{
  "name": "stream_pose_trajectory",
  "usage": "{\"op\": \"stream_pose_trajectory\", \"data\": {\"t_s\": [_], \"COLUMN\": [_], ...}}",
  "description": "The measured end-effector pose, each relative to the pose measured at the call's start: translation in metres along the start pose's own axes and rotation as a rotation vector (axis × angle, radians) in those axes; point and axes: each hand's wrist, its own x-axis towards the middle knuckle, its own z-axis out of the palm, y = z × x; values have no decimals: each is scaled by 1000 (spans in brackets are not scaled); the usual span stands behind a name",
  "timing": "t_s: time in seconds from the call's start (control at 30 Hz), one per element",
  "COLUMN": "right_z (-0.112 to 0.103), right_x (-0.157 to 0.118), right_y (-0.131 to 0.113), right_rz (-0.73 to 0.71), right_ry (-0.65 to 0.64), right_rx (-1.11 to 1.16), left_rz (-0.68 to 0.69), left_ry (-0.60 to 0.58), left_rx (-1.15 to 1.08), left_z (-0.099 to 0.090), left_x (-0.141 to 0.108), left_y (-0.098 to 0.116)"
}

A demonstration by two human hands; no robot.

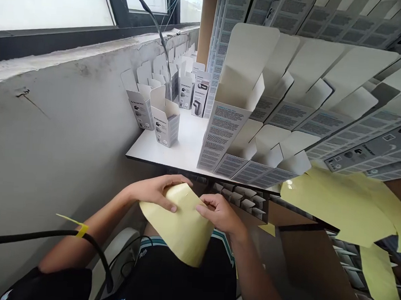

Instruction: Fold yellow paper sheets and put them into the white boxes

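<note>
A pale yellow sheet of paper point(182, 228), bent into a curve, is held above my lap in front of my black clothing. My left hand point(157, 190) grips its upper left part, thumb on the near face and the other fingers partly hidden behind it. At the sheet's right edge, my right hand point(222, 213) pinches the paper between thumb and curled fingers. Both hands are just in front of the white table's near edge point(166, 161).
Open-topped printed cartons point(166, 123) stand along the left wall. Taller cartons point(222, 128) are stacked on the right of the table. More yellow sheets point(340, 204) lie at the far right. Lower down are boxed small cartons point(241, 198). A black cable point(39, 237) crosses at left.
</note>
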Motion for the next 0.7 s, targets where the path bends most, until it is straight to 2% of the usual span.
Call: {"op": "stream_pose_trajectory", "data": {"t_s": [0.1,0.17,0.23,0.3,0.43,0.57,0.7], "right_z": [2,4,7,10,18,22,24], "right_x": [-3,-6,-9,-11,-13,-12,-13], "right_y": [-4,-7,-10,-12,-18,-27,-31], "right_rz": [-37,-67,-106,-152,-272,-388,-425], "right_ry": [57,89,115,133,193,226,242], "right_rx": [-23,-54,-100,-152,-274,-423,-540], "left_rz": [152,308,454,521,485,515,541], "left_ry": [359,599,737,753,751,804,811], "left_rx": [367,616,744,737,642,691,760], "left_z": [13,27,41,54,69,74,75], "left_x": [-5,-7,-7,-5,-1,1,1], "left_y": [2,2,3,4,8,14,19]}}
